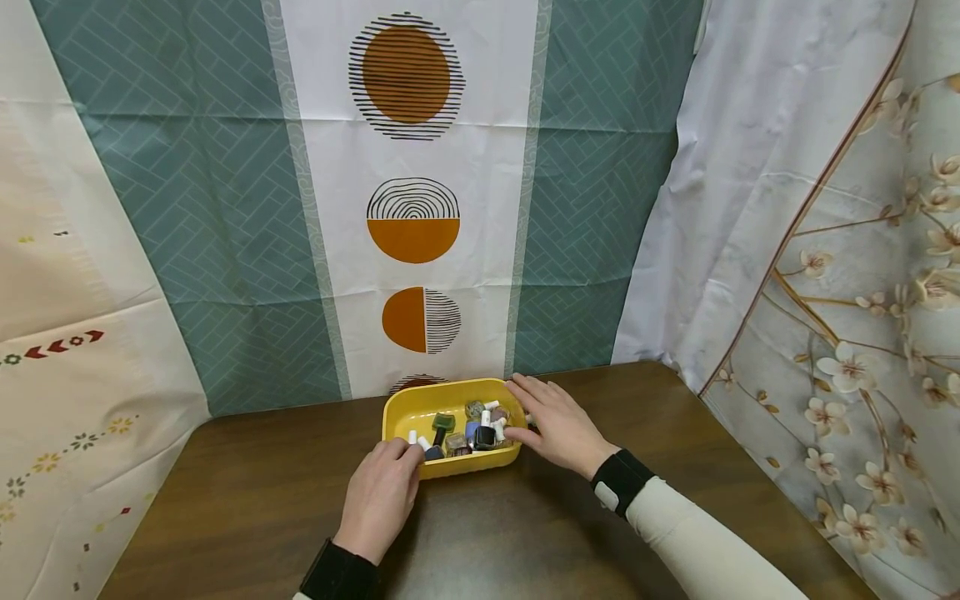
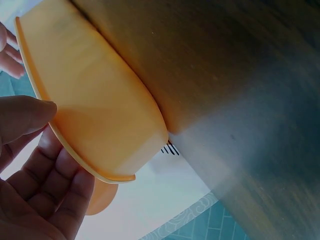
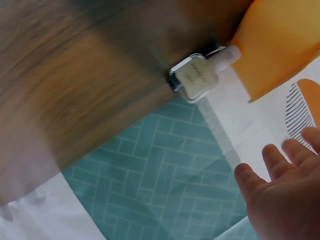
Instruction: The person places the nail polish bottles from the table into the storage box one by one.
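A yellow plastic bin (image 1: 397,412) stands near the back of the table, with several nail polish bottles (image 1: 485,438) of different colours lying jumbled in it. At its near left corner my left hand (image 1: 380,496) pinches the rim; the left wrist view shows the thumb on the outer wall (image 2: 100,105) and the other fingers behind the rim. My right hand (image 1: 558,427) reaches over the bin's right end with its fingers extended. In the right wrist view those fingers (image 3: 275,162) are spread and hold nothing. One nail polish bottle (image 3: 196,79) with a pale cap lies outside, right beside the bin.
The dark wooden table (image 1: 262,492) ends at a hanging cloth (image 1: 225,250) with teal and white panels close behind the bin. A flowered curtain (image 1: 847,433) borders the right side, and a cream cloth (image 1: 90,400) hangs on the left.
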### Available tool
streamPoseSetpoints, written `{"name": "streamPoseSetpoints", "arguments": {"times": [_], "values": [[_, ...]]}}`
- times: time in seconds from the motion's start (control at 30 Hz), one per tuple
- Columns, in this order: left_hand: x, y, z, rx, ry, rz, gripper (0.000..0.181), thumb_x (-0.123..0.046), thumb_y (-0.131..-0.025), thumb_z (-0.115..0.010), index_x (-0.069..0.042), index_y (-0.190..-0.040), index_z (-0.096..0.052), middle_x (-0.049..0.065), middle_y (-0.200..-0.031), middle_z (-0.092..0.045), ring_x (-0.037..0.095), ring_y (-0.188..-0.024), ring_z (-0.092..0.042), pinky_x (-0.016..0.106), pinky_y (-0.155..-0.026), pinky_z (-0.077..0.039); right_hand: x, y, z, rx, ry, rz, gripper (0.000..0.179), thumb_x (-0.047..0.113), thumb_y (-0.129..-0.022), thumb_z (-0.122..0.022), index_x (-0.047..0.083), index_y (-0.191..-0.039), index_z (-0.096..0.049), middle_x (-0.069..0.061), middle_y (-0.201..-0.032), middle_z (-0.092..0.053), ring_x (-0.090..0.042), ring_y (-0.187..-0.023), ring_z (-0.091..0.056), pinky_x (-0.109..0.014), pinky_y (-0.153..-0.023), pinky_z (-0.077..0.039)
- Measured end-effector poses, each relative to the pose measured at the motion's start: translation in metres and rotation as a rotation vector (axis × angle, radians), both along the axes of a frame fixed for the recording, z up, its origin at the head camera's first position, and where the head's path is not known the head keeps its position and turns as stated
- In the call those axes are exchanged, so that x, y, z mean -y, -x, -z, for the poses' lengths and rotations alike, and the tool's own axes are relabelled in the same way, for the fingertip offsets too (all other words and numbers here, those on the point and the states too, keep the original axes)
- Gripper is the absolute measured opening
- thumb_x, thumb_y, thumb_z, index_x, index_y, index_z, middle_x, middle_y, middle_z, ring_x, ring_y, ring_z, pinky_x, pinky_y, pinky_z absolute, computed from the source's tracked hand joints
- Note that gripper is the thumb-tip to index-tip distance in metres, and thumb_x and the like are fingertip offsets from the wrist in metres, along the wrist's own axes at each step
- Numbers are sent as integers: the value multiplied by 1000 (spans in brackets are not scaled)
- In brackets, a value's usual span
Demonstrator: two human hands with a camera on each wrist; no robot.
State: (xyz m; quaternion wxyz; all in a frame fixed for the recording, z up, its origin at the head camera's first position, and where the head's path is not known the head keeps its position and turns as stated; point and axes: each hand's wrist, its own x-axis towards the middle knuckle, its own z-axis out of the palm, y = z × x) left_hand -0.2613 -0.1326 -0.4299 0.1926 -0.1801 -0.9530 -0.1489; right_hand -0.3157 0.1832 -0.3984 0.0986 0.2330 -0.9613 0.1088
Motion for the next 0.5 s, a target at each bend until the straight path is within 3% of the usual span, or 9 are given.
{"name": "streamPoseSetpoints", "arguments": {"times": [0.5], "values": [[0,0,0,1,4,2,27,-13,-89,-95,-15,-108,-75,3,-102,-69,22,-91,-59,40,-90,-61,-29,-2,7,-31,5,15,92,55,-102,-76,11,-172,-36,-13,-178,-33,-36,-162,-35,-58,-131,-26]]}}
